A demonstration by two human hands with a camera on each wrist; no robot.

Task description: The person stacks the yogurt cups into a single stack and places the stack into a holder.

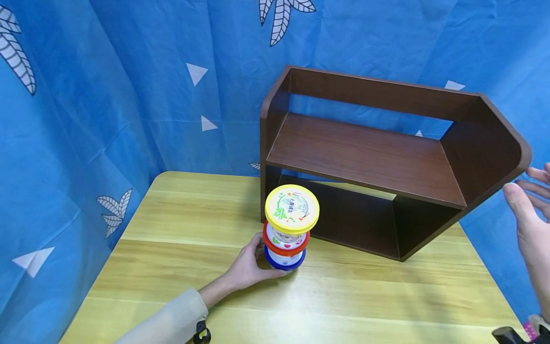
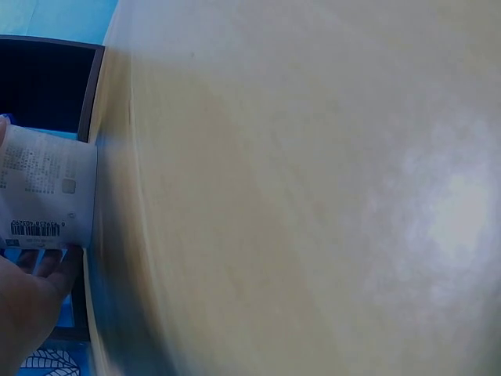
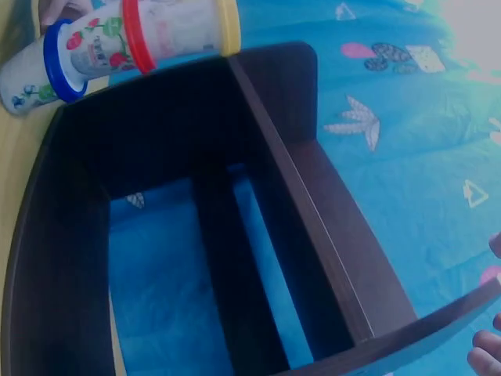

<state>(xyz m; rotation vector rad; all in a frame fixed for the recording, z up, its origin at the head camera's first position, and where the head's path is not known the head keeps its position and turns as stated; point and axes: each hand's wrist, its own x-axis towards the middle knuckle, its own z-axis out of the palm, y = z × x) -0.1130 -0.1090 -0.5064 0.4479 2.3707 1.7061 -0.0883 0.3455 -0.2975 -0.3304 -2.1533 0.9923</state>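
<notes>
Three white lidded tubs stand stacked by the shelf's left end. The yellow-lidded tub is on top, the red-lidded tub in the middle and the blue-lidded tub at the bottom. With thumb and fingers around the bottom tub, my left hand grips it from the left. In the left wrist view, that hand is beside a tub's printed side with a barcode. My right hand is held in the air by the shelf's right end, fingers spread and holding nothing.
A dark brown two-tier shelf stands at the back right of the wooden table, directly behind and right of the stack. A blue patterned curtain hangs behind the table and along its left side.
</notes>
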